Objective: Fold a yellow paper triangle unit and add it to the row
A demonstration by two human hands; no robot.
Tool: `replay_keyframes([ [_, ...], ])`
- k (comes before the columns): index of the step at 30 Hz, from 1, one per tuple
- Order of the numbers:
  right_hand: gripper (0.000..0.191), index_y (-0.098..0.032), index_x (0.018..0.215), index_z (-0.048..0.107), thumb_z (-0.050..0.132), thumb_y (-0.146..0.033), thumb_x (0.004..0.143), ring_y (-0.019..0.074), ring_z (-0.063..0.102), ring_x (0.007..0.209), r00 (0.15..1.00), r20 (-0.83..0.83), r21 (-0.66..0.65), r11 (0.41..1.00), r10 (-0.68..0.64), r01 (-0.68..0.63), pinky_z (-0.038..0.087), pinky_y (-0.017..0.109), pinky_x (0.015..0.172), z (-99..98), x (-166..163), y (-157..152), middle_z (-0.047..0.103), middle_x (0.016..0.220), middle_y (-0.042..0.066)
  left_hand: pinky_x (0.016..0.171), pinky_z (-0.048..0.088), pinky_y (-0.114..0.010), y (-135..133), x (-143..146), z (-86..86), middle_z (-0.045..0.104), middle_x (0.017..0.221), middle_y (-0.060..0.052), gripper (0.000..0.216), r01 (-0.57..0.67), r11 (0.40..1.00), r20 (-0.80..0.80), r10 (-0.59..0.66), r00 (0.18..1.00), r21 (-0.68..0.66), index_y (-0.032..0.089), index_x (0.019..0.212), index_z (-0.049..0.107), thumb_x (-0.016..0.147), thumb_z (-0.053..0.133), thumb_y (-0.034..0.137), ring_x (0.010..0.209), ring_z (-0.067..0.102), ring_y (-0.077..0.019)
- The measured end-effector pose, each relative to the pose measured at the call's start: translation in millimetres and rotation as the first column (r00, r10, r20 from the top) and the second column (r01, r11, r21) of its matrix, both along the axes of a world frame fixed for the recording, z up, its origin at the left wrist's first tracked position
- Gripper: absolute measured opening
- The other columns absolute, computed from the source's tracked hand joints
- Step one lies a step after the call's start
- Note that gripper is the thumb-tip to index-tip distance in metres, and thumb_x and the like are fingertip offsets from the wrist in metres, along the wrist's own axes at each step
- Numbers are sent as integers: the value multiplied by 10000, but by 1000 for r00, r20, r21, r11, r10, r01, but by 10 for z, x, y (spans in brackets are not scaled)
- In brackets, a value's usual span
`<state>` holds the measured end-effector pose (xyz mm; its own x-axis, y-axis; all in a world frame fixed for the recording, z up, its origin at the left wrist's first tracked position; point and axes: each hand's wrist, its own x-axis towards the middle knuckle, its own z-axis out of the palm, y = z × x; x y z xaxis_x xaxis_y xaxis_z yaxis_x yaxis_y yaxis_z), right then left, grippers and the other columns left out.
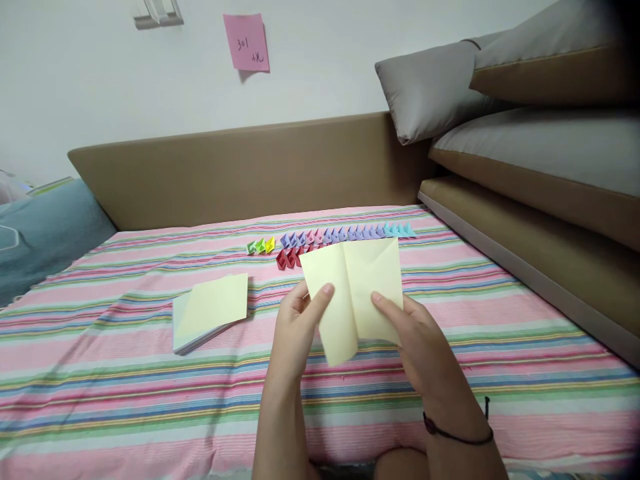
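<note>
A pale yellow sheet of paper [370, 273] is held up in front of me, with a crease running down its middle and fainter fold lines near its upper right corner. My left hand [300, 320] pinches its left half, thumb on the near face and fingers behind. On the right half, my right hand [410, 327] grips in the same way, its thumb pressed near the lower middle. To the left lies a stack of paper [213, 307], its top sheet the same pale yellow. Behind the held sheet, small folded paper pieces [350, 235] in several colours stand in rows, some partly hidden.
A striped cloth [150, 387] covers the surface. At the back stands a brown padded board [250, 173] against the wall. Grey and brown cushions [540, 147] are piled on the right. On the left is a blue-grey cushion [50, 233]. A pink note [247, 43] sticks to the wall.
</note>
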<state>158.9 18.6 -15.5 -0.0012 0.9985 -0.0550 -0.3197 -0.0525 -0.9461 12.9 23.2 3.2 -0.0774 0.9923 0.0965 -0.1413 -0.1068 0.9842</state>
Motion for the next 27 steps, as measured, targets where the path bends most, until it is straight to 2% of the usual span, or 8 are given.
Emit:
replay_keyframes([
  [4,372,-198,1066,680,661,-444,787,261,681,918,996,-72,-24,998,61,-63,554,326,671,15,82,-16,726,1060,66,656,495,-259,32,-50,-48,666,1047,-64,307,-44,999,-24,44,999,8,195,1011,572,800,632,411,830,646,-177],
  [6,387,-195,1072,676,672,-446,777,262,682,918,993,-81,-14,997,80,-82,554,329,675,33,89,-27,725,1065,70,728,498,-288,74,-41,-104,613,1135,-79,320,-160,984,-136,170,976,81,205,1019,515,789,642,388,887,636,-175],
  [9,419,-197,1099,657,689,-440,760,262,686,901,996,-77,-9,999,36,-37,556,333,662,58,42,-33,725,1063,73,882,452,-367,106,9,-146,557,1185,-94,396,-378,865,-357,485,798,330,211,1075,502,748,693,329,1028,578,-211],
  [11,444,-195,1126,637,697,-426,752,260,689,887,996,-92,-9,1000,-4,3,557,338,662,64,-13,-27,724,1059,79,876,438,-371,93,48,-130,608,1059,-79,247,-353,818,-464,555,690,454,198,987,573,786,660,312,990,572,-216],
  [17,509,-173,1153,585,740,-373,711,245,688,855,981,-192,12,1000,-19,22,560,363,717,2,-134,30,717,1041,95,805,497,-300,49,135,-89,715,946,-35,188,-50,976,-390,131,912,213,200,951,660,815,649,329,901,657,-184],
  [22,543,-194,1167,517,747,-330,694,269,657,977,992,-52,131,984,-117,123,549,425,809,-56,-101,71,671,1111,120,774,513,-265,61,128,-123,722,908,-21,116,-61,957,-394,175,902,284,194,937,669,834,629,231,852,670,-163],
  [25,654,-251,1293,442,735,-262,709,274,549,1169,853,245,470,826,-462,312,490,470,932,-45,-20,79,528,1332,117,754,484,-252,66,82,-132,696,901,-32,124,-50,883,-561,339,756,467,184,923,680,857,583,143,843,639,-150],
  [27,623,-265,1304,467,717,-233,735,281,426,1293,652,413,707,675,-636,211,397,499,1033,-28,33,76,467,1404,92,741,469,-258,73,49,-145,664,910,-49,147,3,832,-623,412,665,554,173,932,685,866,565,117,836,615,-150],
])
